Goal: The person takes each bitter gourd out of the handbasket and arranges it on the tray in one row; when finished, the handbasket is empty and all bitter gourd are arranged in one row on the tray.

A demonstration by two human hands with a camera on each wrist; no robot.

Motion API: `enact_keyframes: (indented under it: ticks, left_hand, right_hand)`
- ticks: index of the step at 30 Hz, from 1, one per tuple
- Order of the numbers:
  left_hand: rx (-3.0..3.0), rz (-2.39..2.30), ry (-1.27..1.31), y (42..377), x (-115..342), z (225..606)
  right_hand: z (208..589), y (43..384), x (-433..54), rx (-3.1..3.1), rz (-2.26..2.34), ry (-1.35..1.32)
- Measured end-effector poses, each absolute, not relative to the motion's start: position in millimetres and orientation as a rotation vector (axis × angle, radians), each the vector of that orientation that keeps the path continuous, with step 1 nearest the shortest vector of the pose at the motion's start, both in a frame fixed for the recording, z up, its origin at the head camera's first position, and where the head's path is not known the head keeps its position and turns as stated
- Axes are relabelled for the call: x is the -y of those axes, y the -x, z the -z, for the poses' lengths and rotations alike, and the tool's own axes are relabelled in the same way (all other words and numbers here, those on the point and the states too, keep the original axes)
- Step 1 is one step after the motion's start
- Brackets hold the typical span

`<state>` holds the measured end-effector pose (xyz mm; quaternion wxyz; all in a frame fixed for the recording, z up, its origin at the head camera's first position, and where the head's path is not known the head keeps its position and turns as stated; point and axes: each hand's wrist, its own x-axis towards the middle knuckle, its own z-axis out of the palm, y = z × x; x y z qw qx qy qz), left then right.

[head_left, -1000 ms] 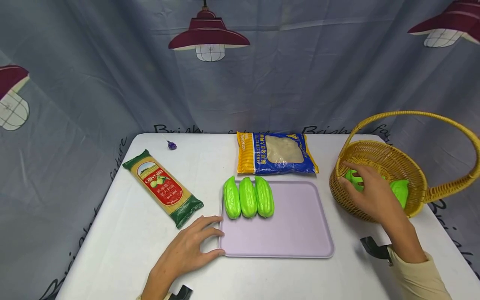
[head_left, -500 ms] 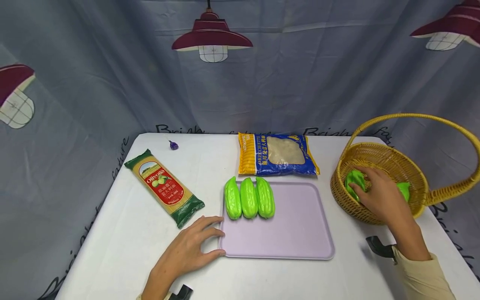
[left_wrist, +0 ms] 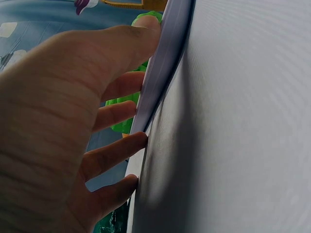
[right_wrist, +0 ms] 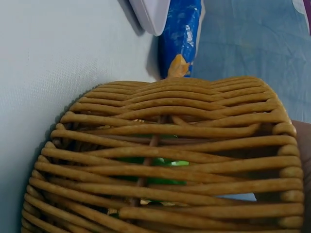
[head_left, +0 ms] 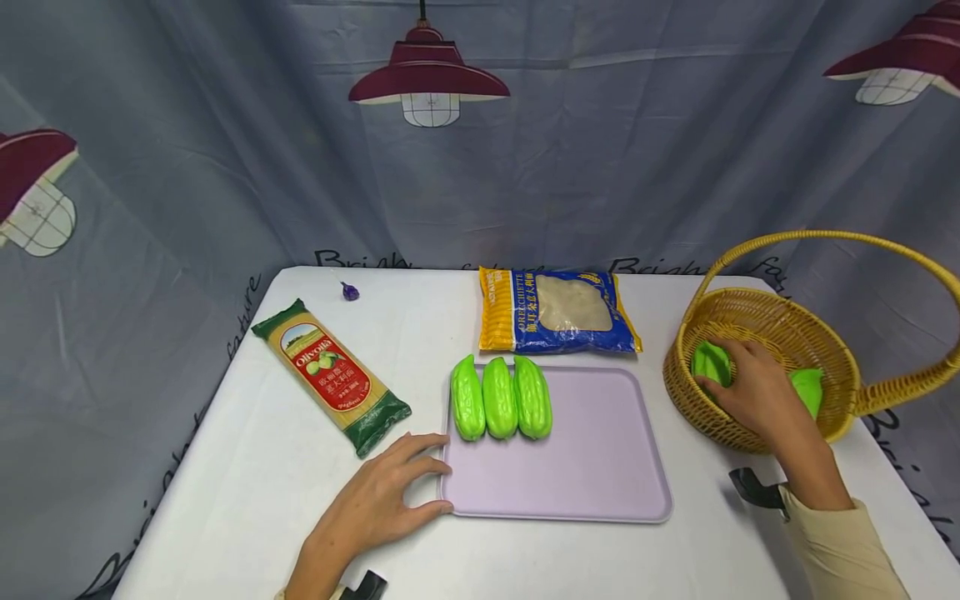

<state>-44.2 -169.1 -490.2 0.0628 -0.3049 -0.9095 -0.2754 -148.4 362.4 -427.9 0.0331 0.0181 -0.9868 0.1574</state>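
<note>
Snag risk, right side.
Left hand (head_left: 372, 498), fingers apart, touched the flat lilac tray (head_left: 600, 475); right hand (head_left: 759, 390) pinched a glossy green ridged vegetable (head_left: 708, 361) inside the round golden wicker basket (head_left: 693, 414), whose rim (head_left: 787, 298) seemed liable to catch any low lift.

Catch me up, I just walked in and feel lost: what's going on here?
A person's hands are busy at a white table. The right hand grips a green vegetable inside the wicker basket, where another green piece lies. The left hand touches the left edge of the lilac tray, on which three green vegetables lie side by side. A spaghetti bag and an orecchiette bag lie nearby, untouched.
</note>
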Motion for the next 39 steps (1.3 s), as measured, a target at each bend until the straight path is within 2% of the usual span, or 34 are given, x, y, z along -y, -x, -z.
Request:
enact_keyframes:
  ticks: [14,24,39]
  left_hand:
    - [2.734,0.815,0.939,42.9,168.8,490.0]
    - [2.733,0.821,0.935,42.0,168.3,490.9]
    - [2.732,0.818,0.933,43.3,168.6,490.1]
  right_hand:
    - [424.7,153.6,-367.2,3.155,-0.470,-0.085]
    - [420.3,145.9,-371.1,3.158,-0.518,-0.057]
    - [407.2,134.8,-373.2,3.081,-0.552,-0.148]
